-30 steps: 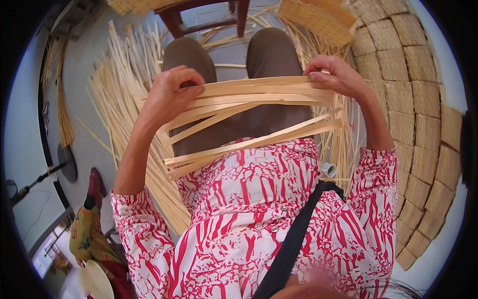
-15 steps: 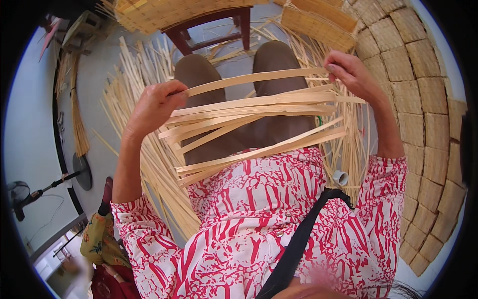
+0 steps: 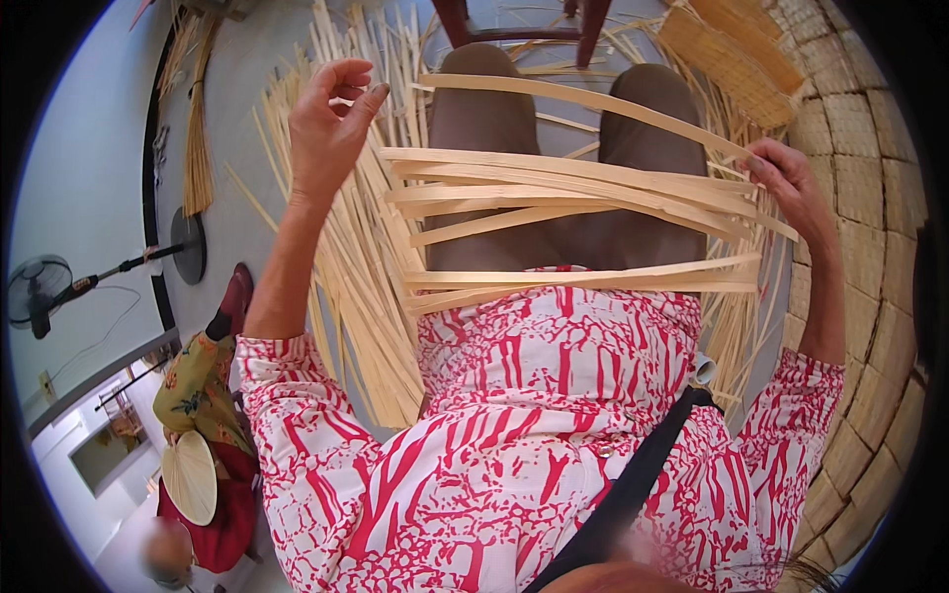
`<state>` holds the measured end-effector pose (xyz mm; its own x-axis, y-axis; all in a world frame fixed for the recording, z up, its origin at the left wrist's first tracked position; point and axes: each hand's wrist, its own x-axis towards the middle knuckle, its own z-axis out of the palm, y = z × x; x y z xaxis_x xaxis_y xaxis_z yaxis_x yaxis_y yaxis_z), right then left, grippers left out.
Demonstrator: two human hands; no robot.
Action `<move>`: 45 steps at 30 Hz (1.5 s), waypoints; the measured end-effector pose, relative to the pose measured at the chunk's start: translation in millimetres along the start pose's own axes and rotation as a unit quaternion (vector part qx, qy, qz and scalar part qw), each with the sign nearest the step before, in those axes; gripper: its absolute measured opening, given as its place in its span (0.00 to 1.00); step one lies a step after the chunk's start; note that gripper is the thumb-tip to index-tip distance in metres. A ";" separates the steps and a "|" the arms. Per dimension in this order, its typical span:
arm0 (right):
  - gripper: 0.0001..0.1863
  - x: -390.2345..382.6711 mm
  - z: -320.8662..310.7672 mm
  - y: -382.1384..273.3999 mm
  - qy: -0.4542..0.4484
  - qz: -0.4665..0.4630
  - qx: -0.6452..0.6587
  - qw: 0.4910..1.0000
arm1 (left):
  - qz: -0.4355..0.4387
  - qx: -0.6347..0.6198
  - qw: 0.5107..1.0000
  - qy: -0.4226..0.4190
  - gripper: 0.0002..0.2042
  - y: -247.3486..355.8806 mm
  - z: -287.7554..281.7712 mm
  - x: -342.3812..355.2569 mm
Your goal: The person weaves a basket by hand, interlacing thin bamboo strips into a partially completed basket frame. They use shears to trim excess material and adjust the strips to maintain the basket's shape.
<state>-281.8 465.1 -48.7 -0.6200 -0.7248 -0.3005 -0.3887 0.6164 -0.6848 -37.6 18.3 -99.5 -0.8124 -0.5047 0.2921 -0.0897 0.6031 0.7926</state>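
Observation:
One flat pale bamboo strip (image 3: pixel 583 96) stretches above my knees, its right end pinched between the thumb and fingers of my right hand (image 3: pixel 788 183). Its left end is free. My left hand (image 3: pixel 336 119) is raised just left of that free end, fingers curled loosely apart from the thumb, with nothing in it. More loose bamboo strips (image 3: pixel 554 178) lie crosswise over my thighs, some overlapping at slight angles. Closer to my waist, a smaller group of strips (image 3: pixel 583 277) rests across my lap.
Long strips (image 3: pixel 366 296) are heaped on the floor at my left, others (image 3: pixel 741 326) at my right. Stacked woven pieces (image 3: pixel 860 227) line the right side. A dark red stool (image 3: pixel 524 35) stands ahead. At left are a fan (image 3: pixel 40 287) and a seated person holding a pale hand fan (image 3: pixel 190 477).
My left hand has let go of the strip's left end and moved off it. My right hand still grips the other end. The whole view has shifted, bringing more of the seated person into sight.

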 end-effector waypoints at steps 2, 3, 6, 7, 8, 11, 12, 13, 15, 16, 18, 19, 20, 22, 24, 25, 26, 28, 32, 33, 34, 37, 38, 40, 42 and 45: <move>0.09 -0.8 1.5 2.7 -0.001 0.001 -0.005 1.000 | 0.062 0.015 0.996 -0.066 0.06 13.0 -5.1 -12.3; 0.09 0.5 4.8 3.7 -0.008 0.004 -0.008 1.000 | 0.087 0.021 0.991 -0.098 0.06 16.0 -4.2 -19.8; 0.05 5.9 8.5 -0.9 -0.027 0.009 -0.016 0.999 | 0.186 0.100 0.952 -0.223 0.07 21.8 11.7 -27.4; 0.05 9.5 9.7 -6.7 -0.041 -0.003 -0.030 0.999 | 0.182 0.101 0.949 -0.236 0.07 20.7 12.0 -28.3; 0.05 14.3 10.4 -11.9 -0.055 -0.015 -0.044 0.997 | 0.179 0.101 0.946 -0.250 0.07 20.1 11.6 -29.2; 0.04 15.1 6.4 -3.1 -0.083 -0.034 -0.057 0.994 | 0.175 0.093 0.943 -0.269 0.06 21.7 11.4 -26.2; 0.04 16.7 8.0 -0.4 -0.085 -0.034 -0.047 0.995 | 0.160 0.081 0.947 -0.266 0.06 20.0 11.8 -28.1; 0.04 18.5 8.9 1.6 -0.088 -0.034 -0.035 0.995 | 0.145 0.069 0.951 -0.263 0.05 20.4 12.1 -28.5; 0.06 17.9 10.2 1.8 -0.106 0.000 0.014 0.994 | 0.107 0.062 0.954 -0.272 0.04 24.3 13.2 -29.4; 0.06 17.2 11.1 -1.1 -0.116 0.024 0.031 0.992 | 0.097 0.061 0.955 -0.273 0.04 24.5 13.8 -29.5; 0.06 16.5 9.1 1.2 -0.136 0.046 0.031 0.989 | 0.090 0.057 0.957 -0.269 0.04 23.4 15.3 -28.5; 0.06 17.9 6.7 5.5 -0.146 0.043 0.013 0.988 | 0.095 0.054 0.958 -0.264 0.04 21.4 16.0 -27.8; 0.06 18.0 5.5 7.9 -0.155 0.040 -0.006 0.987 | 0.099 0.051 0.959 -0.259 0.04 20.6 16.2 -27.2; 0.08 15.5 15.3 -1.1 -0.062 0.003 -0.006 0.998 | 0.074 0.046 0.961 -0.262 0.04 21.9 16.6 -26.7; 0.12 19.8 15.4 -5.7 -0.012 -0.042 -0.018 0.999 | 0.062 0.055 0.960 -0.267 0.03 23.7 17.2 -25.0; 0.12 19.6 14.8 -9.8 0.003 -0.067 -0.023 0.997 | 0.062 0.066 0.959 -0.270 0.03 24.4 18.1 -23.8; 0.11 19.8 15.7 -16.6 0.019 -0.092 -0.028 0.995 | 0.063 0.077 0.957 -0.273 0.03 24.7 19.2 -23.0; 0.10 25.5 16.5 -31.0 0.028 -0.198 -0.079 0.977 | 0.069 0.062 0.962 -0.257 0.03 24.5 21.7 -22.5; 0.08 26.3 33.5 -50.1 -0.011 -0.201 -0.116 0.973 | 0.062 0.044 0.966 -0.246 0.03 33.0 21.8 -16.4; 0.07 27.1 33.5 -50.9 -0.025 -0.180 -0.109 0.977 | 0.063 0.045 0.966 -0.247 0.03 35.8 19.0 -15.9; 0.07 26.8 32.6 -52.0 -0.039 -0.158 -0.102 0.981 | 0.063 0.045 0.966 -0.248 0.02 38.2 16.3 -15.6; 0.07 25.6 26.0 -56.5 -0.067 -0.139 -0.104 0.983 | 0.105 0.063 0.961 -0.248 0.01 42.9 10.7 -10.6; 0.07 23.4 21.7 -60.1 -0.087 -0.126 -0.091 0.984 | 0.124 0.073 0.958 -0.248 0.01 44.2 9.7 -7.8; 0.07 20.6 17.2 -63.7 -0.125 -0.127 -0.036 0.983 | 0.141 0.082 0.957 -0.242 0.02 45.2 9.9 -1.0; 0.08 17.9 17.3 -64.1 -0.144 -0.100 -0.034 0.984 | 0.161 0.088 0.953 -0.241 0.03 44.3 9.2 5.8; 0.09 19.0 14.2 -62.6 -0.173 -0.052 -0.004 0.983 | 0.192 0.098 0.946 -0.241 0.04 40.8 9.8 11.7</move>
<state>-259.6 408.4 -20.9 -0.3071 -0.8448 -0.4382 -0.4443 0.5345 -0.7190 -56.4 43.1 -69.0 -0.9711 0.0855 0.2228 0.1975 0.8121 0.5491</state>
